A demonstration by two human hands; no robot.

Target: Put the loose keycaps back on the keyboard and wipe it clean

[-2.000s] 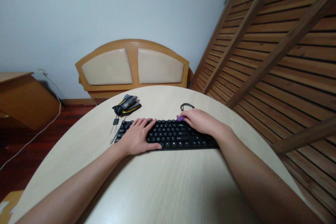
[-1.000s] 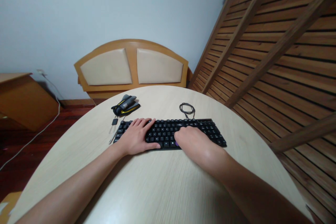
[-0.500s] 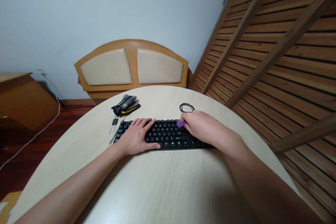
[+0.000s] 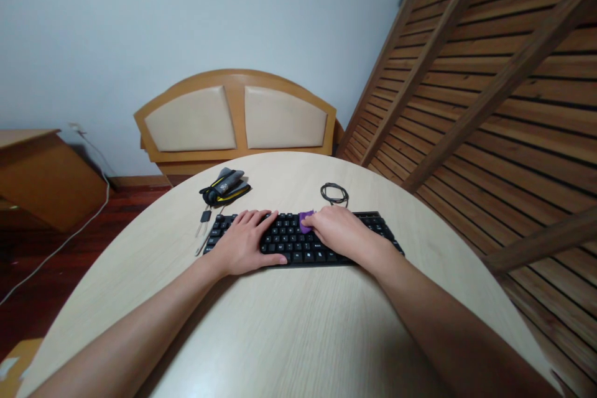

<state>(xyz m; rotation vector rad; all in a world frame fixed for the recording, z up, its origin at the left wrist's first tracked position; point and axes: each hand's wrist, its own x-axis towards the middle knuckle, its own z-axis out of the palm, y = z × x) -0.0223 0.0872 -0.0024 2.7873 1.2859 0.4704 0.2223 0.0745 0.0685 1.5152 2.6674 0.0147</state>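
A black keyboard (image 4: 298,256) lies flat on the pale round table (image 4: 280,323). Across its left part rests my left hand (image 4: 245,242), fingers spread and thumb along the front edge. My right hand (image 4: 338,230) is closed on a purple cloth (image 4: 306,222), pressing it against the keys near the back row, right of the middle. Part of the cloth is hidden under the fingers. Both hands cover some of the keys.
Behind the keyboard sits a coiled black cable (image 4: 334,191). A grey, black and yellow folded bundle (image 4: 224,186) lies at the back left, with a thin cord and small black tag (image 4: 206,216). Beyond the table stand a padded headboard (image 4: 236,112) and a slatted wooden frame (image 4: 489,87).
My right hand has slid left along the keyboard with the purple cloth, uncovering the keyboard's right end. My left hand stays in place.
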